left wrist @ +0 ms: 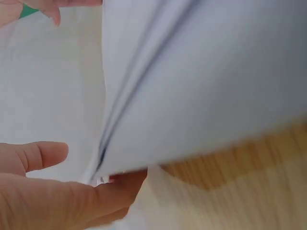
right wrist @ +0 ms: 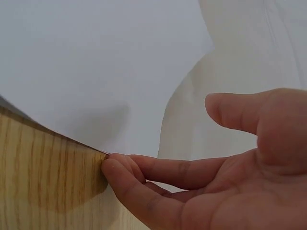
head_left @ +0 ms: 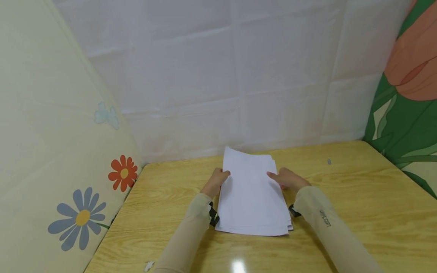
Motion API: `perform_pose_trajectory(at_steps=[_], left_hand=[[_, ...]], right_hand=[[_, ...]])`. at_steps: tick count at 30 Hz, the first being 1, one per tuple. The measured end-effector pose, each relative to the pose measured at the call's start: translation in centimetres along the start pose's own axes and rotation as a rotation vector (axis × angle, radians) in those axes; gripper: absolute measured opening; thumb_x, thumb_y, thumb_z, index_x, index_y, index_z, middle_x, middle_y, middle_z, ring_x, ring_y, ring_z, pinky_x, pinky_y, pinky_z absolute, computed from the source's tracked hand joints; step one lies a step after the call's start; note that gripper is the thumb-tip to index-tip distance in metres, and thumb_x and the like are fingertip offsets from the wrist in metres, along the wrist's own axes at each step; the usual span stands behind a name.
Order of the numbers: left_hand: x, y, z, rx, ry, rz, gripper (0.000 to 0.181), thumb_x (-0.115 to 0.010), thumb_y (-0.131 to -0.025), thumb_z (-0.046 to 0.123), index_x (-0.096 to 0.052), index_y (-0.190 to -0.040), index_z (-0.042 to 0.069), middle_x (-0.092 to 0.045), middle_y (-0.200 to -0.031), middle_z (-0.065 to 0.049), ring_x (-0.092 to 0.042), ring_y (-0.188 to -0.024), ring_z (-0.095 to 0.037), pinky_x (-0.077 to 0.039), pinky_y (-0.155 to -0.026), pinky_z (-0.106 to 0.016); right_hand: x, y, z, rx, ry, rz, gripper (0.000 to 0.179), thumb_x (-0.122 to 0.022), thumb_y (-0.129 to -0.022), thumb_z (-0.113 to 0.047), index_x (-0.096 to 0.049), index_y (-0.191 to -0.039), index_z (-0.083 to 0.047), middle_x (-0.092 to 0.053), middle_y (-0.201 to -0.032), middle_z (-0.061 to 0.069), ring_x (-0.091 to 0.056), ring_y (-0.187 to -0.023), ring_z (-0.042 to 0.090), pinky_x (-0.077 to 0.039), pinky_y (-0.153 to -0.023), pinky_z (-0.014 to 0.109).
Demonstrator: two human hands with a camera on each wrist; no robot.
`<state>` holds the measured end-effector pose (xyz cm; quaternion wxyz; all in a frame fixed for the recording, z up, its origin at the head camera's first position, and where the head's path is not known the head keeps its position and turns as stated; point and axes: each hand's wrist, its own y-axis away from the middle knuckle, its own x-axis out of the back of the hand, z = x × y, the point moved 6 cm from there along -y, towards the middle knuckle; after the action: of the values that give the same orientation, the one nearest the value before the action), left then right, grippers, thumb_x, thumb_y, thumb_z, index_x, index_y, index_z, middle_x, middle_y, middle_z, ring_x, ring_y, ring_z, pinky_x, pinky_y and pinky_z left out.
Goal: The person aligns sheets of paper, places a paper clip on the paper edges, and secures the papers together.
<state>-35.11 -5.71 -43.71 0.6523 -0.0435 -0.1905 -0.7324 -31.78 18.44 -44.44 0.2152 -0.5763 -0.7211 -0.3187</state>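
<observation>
A stack of white paper stands slightly uneven in front of the person, its far end raised and its near edge low over the table. At its left edge the left hand holds it, fingers beneath the sheets; in the left wrist view several layers fan apart there, and the thumb is off the paper. The right hand grips the opposite edge. Its fingertips meet the paper's border in the right wrist view, with the thumb raised apart from them.
The paper is over a wood-grain table. A small grey piece lies at the back right, a whitish scrap at the front left. Behind hangs a creased white cloth; flower-printed cloths flank both sides.
</observation>
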Motion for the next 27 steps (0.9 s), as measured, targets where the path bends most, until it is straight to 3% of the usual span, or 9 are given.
perform_pose_trajectory(at_steps=[1,2,4,7,12,16,19,25,27], left_hand=[[0.1,0.0,0.1,-0.003,0.007,0.008,0.052,-0.048,-0.091,0.006,-0.033,-0.134,-0.018,-0.036,-0.139,-0.031,-0.036,-0.13,-0.042,-0.031,-0.108,-0.052],[0.2,-2.1,-1.5,0.0,0.02,0.022,0.051,-0.05,-0.091,0.008,-0.036,-0.133,-0.015,-0.039,-0.138,-0.029,-0.037,-0.129,-0.04,-0.032,-0.108,-0.051],[0.5,-3.5,-2.6,-0.037,0.029,0.039,0.047,-0.053,-0.089,0.009,-0.041,-0.129,-0.013,-0.045,-0.132,-0.026,-0.044,-0.122,-0.036,-0.039,-0.102,-0.047],[0.8,-4.2,-3.4,-0.028,0.034,0.061,0.047,-0.055,-0.088,0.01,-0.042,-0.129,-0.009,-0.047,-0.131,-0.026,-0.046,-0.121,-0.035,-0.041,-0.101,-0.046],[0.8,0.1,-0.7,0.004,0.018,0.062,0.046,-0.047,-0.092,0.007,-0.038,-0.134,-0.01,-0.042,-0.136,-0.029,-0.041,-0.126,-0.04,-0.035,-0.105,-0.05],[0.8,-0.4,-1.1,0.002,0.003,0.038,0.048,-0.048,-0.092,0.007,-0.036,-0.136,-0.009,-0.041,-0.138,-0.029,-0.04,-0.127,-0.041,-0.034,-0.106,-0.05],[0.8,-3.1,-3.0,-0.03,-0.023,0.031,0.054,-0.051,-0.088,0.005,-0.033,-0.137,-0.011,-0.038,-0.14,-0.031,-0.039,-0.129,-0.041,-0.035,-0.106,-0.048],[0.7,-14.7,-12.2,-0.027,-0.112,0.035,0.059,-0.049,-0.086,0.007,-0.031,-0.137,-0.017,-0.036,-0.14,-0.032,-0.038,-0.126,-0.041,-0.038,-0.103,-0.05],[0.6,-15.5,-12.9,-0.025,-0.125,0.023,0.048,-0.049,-0.085,0.005,-0.042,-0.128,-0.016,-0.045,-0.132,-0.025,-0.045,-0.116,-0.034,-0.043,-0.096,-0.045]], right_hand=[[0.0,0.0,0.0,-0.004,0.003,0.001,0.054,-0.045,-0.101,-0.038,-0.039,-0.055,-0.012,-0.036,-0.049,-0.003,-0.031,-0.045,0.009,-0.028,-0.047,0.022],[0.0,0.0,0.0,-0.009,0.006,0.004,0.054,-0.045,-0.101,-0.039,-0.039,-0.055,-0.012,-0.036,-0.049,-0.003,-0.031,-0.045,0.009,-0.028,-0.047,0.022],[0.0,0.0,-0.1,-0.017,0.01,0.004,0.053,-0.045,-0.101,-0.039,-0.039,-0.056,-0.012,-0.036,-0.05,-0.003,-0.031,-0.045,0.009,-0.028,-0.047,0.023],[-0.1,-0.1,0.0,-0.021,0.018,0.006,0.052,-0.045,-0.101,-0.039,-0.04,-0.057,-0.011,-0.037,-0.052,-0.002,-0.033,-0.047,0.01,-0.03,-0.048,0.023],[-0.2,-0.2,0.0,-0.016,0.029,0.005,0.05,-0.046,-0.101,-0.038,-0.042,-0.059,-0.009,-0.039,-0.054,0.0,-0.036,-0.049,0.012,-0.032,-0.05,0.024],[-0.2,-0.3,0.0,-0.012,0.027,-0.003,0.049,-0.045,-0.101,-0.038,-0.042,-0.061,-0.009,-0.039,-0.054,0.0,-0.036,-0.049,0.012,-0.033,-0.051,0.024],[-0.3,-0.3,0.0,-0.01,-0.001,-0.018,0.049,-0.045,-0.101,-0.038,-0.04,-0.061,-0.011,-0.037,-0.052,-0.002,-0.033,-0.047,0.01,-0.033,-0.051,0.024],[-0.3,-0.2,0.0,-0.017,-0.02,-0.025,0.051,-0.044,-0.102,-0.038,-0.037,-0.058,-0.013,-0.033,-0.05,-0.004,-0.029,-0.046,0.009,-0.032,-0.051,0.024],[-0.3,-0.2,0.1,-0.02,-0.01,-0.02,0.051,-0.045,-0.101,-0.038,-0.037,-0.057,-0.013,-0.033,-0.05,-0.003,-0.029,-0.046,0.009,-0.031,-0.05,0.024]])
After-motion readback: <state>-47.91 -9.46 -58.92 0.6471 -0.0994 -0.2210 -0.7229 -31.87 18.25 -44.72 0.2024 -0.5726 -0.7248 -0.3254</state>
